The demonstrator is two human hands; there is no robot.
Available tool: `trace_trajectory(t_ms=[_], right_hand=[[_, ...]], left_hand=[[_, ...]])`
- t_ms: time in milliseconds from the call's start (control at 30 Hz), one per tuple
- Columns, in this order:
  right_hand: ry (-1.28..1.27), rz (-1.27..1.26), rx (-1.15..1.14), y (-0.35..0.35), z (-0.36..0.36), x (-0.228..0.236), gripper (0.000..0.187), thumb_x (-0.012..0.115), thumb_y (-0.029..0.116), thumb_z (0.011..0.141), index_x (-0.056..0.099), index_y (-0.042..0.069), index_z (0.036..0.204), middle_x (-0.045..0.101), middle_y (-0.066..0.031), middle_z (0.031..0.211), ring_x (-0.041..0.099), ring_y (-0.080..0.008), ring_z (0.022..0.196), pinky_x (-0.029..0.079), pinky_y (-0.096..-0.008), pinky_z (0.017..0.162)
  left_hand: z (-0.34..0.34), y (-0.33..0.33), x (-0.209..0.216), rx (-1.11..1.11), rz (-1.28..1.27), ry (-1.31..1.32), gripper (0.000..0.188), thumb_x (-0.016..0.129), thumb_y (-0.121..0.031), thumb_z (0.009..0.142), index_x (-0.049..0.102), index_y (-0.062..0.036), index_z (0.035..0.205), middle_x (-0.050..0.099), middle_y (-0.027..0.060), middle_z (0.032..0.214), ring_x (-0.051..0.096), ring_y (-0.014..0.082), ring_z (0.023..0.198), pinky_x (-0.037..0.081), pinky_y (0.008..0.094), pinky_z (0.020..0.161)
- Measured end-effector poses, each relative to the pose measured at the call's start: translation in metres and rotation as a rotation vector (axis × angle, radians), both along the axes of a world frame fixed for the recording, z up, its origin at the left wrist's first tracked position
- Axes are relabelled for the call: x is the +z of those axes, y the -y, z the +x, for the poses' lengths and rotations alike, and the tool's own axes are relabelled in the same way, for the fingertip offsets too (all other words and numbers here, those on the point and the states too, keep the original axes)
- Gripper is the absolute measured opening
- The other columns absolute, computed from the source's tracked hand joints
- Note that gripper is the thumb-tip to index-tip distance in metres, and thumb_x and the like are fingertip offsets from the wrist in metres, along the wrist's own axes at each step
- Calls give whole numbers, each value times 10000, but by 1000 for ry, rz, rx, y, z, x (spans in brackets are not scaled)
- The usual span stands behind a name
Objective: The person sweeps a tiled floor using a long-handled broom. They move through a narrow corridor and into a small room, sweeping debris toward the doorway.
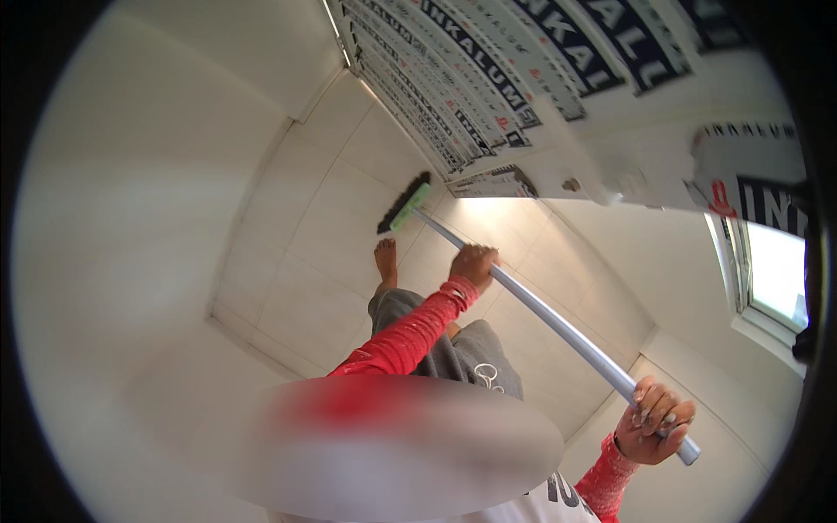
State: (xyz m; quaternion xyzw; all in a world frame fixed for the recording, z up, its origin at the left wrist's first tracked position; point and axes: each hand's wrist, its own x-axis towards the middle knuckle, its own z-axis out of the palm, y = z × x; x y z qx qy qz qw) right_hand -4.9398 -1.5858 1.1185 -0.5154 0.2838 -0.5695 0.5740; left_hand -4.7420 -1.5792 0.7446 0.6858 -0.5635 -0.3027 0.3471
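A broom crosses the head view slantwise, its silver handle point(562, 327) running from the lower right toward the upper middle. Its green head with black bristles point(408, 205) rests on the tiled floor point(305, 222), just ahead of my bare foot point(385, 257). My left hand point(475, 265) is closed round the handle partway along it. Close to the handle's upper end, my right hand point(654, 422) wraps its fingers round the tube, and a short tip sticks out past it. Both forearms wear red sleeves with pale specks.
A panel with printed protective film point(453, 70) stands along the upper right, its lower edge near the broom head. Plain pale walls point(131, 192) enclose the floor on the left. A bright window point(776, 275) is at the right. A blurred oval covers the lower middle.
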Motion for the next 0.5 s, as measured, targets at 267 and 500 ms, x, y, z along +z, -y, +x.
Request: trace_trajectory(t_ms=[267,500], right_hand=[[-289,73,122,-3,54,-96,191,522,67,900,413,67,744,476,-53,612,482,-178,588,498,-405,664],[-228,64,-34,-62,-67,-67,209,527,171,900,415,97,740,445,-34,562,427,-157,511,465,-407,675]], left_hand=[[97,35,-82,-59,198,385,204,663,-240,793,599,-49,757,616,169,808,592,365,836,467,467,751],[-78,-58,-64,-115,239,109,263,668,-299,825,607,-68,716,622,150,805,590,345,855,467,455,772]])
